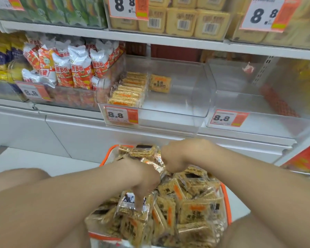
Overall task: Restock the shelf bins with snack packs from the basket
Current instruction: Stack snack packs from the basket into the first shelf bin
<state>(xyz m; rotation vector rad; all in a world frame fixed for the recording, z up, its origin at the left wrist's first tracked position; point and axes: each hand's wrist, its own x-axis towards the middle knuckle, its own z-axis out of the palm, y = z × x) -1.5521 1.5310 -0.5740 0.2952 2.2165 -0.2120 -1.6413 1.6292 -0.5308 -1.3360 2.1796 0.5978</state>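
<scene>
Two-handed dig into the orange-rimmed basket (pixel 226 199), near and low, heaped with square snack packs (pixel 195 210) in glossy clear wrap, grainy tan with orange stripes. Got the left hand (pixel 143 178) bent down at the wrist, fingers pointing down and pinching one snack pack (pixel 131 203) at the near left of the heap. Can't tell the grip of the right hand (pixel 177 156): knuckles up, fingers curled under, hidden among crinkly wrappers at the far side. Further back, a clear plastic bin (pixel 168 111) on the white shelf (pixel 70 122), with a tidy row of packs (pixel 127 92) at its left and one loose pack (pixel 159 83) just right of that. Puffy red-and-white bags (pixel 70 68) off to the left.
</scene>
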